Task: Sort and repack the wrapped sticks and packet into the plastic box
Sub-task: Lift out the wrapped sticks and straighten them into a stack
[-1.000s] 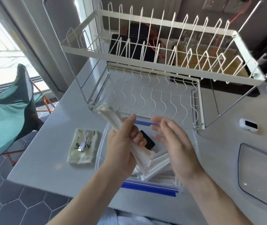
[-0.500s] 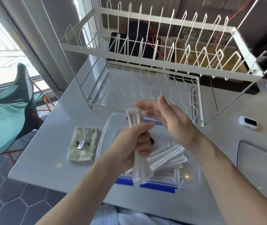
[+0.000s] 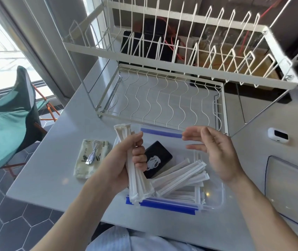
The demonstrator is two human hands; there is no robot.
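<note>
My left hand (image 3: 126, 160) grips a bundle of white wrapped sticks (image 3: 139, 185), held nearly upright over the left side of the clear plastic box (image 3: 217, 201) with blue clips. More wrapped sticks (image 3: 182, 176) lie slanted inside the box beside a black packet (image 3: 158, 158). My right hand (image 3: 215, 151) hovers over the right side of the box, fingers straight, holding nothing. A pale packet (image 3: 90, 158) with a white cable on it lies on the table left of the box.
A white wire dish rack (image 3: 162, 98) stands just behind the box. A small white device (image 3: 278, 137) sits on the counter to the right, and a clear lid (image 3: 293, 192) lies at the right edge. A green chair (image 3: 5, 124) stands off the table's left.
My right hand has drawn back from the top of the bundle to the right side of the box. The bundle in my left hand has tilted slightly left.
</note>
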